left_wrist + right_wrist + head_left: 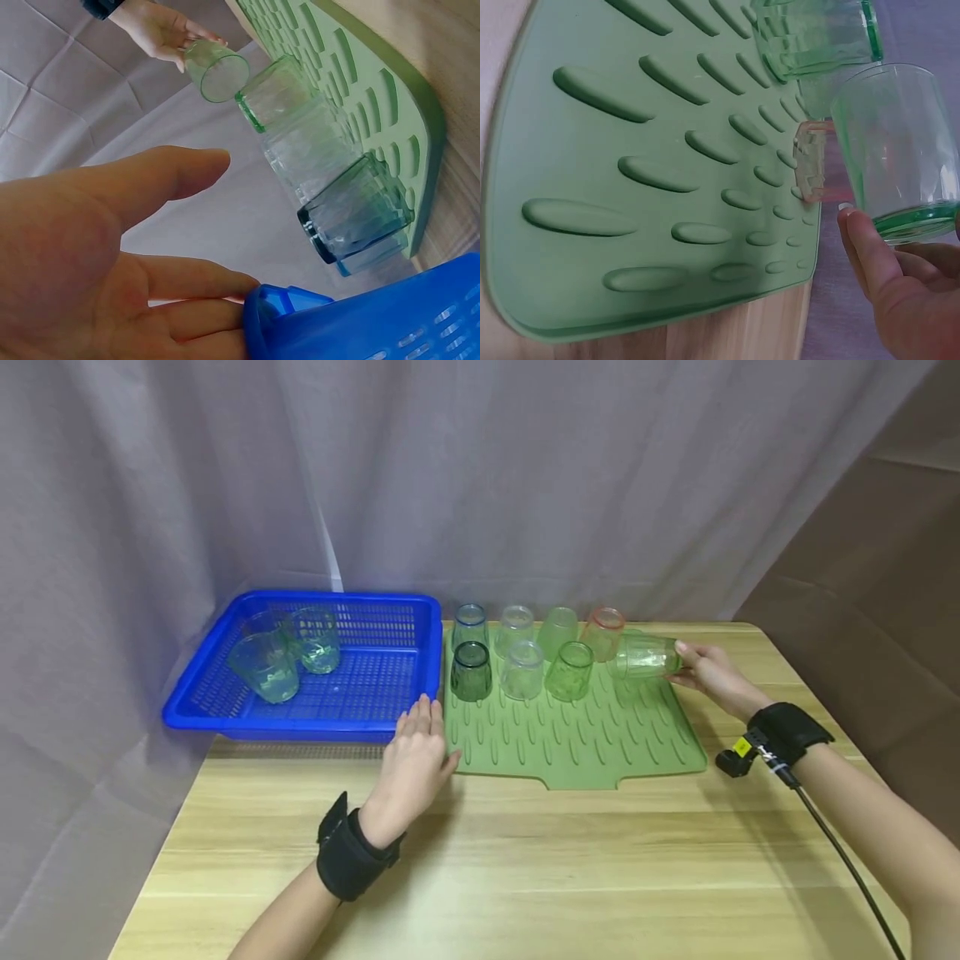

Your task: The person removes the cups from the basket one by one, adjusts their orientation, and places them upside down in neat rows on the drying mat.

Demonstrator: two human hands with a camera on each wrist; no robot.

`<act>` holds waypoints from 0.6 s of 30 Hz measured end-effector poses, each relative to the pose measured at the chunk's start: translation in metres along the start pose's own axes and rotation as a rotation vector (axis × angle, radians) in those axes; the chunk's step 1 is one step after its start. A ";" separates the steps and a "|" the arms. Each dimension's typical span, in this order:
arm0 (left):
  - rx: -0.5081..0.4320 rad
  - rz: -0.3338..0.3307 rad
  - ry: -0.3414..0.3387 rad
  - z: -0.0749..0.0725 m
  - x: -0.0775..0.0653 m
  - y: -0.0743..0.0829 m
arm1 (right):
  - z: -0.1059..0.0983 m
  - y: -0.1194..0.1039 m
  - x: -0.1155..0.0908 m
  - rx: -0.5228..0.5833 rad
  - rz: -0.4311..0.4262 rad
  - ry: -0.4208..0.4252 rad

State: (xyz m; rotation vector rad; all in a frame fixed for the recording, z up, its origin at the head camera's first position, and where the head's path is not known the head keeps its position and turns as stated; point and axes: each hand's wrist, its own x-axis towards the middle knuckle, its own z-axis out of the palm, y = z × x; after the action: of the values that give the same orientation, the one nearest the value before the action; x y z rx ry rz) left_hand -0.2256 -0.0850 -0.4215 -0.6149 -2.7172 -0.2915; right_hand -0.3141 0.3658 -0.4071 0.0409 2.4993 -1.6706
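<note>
My right hand (716,677) grips a pale green drinking glass (647,657) near its base. The glass lies sideways in the air over the right part of the green drying mat (577,743), its mouth toward the left. In the right wrist view, fingers (877,255) curl at the glass's base. My left hand (416,760) has its fingers extended, touching the front right corner of the blue basket (300,725). Upside down on the mat stand a dark glass (471,672), a clear glass (522,672), a green glass (570,672) and a red-tinted glass (603,631).
Behind the front glasses stand a blue-tinted glass (470,622), another clear glass (515,627) and a light green glass (558,628). The basket holds clear greenish glasses (273,672) at its left. A grey curtain (525,485) hangs behind the wooden table (555,877).
</note>
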 end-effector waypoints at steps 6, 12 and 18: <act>0.003 -0.002 0.007 0.001 0.001 0.000 | 0.001 -0.001 0.008 -0.104 0.009 -0.025; 0.011 -0.010 0.004 0.002 0.000 0.001 | 0.004 -0.007 0.013 -0.264 -0.034 -0.020; 0.017 -0.010 0.003 0.002 0.001 0.001 | 0.010 -0.013 0.017 -0.422 -0.107 -0.038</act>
State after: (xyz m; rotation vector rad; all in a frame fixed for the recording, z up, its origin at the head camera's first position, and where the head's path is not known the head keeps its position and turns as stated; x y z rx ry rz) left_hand -0.2268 -0.0827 -0.4228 -0.5964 -2.7177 -0.2714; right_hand -0.3317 0.3509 -0.4016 -0.1677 2.8089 -1.1271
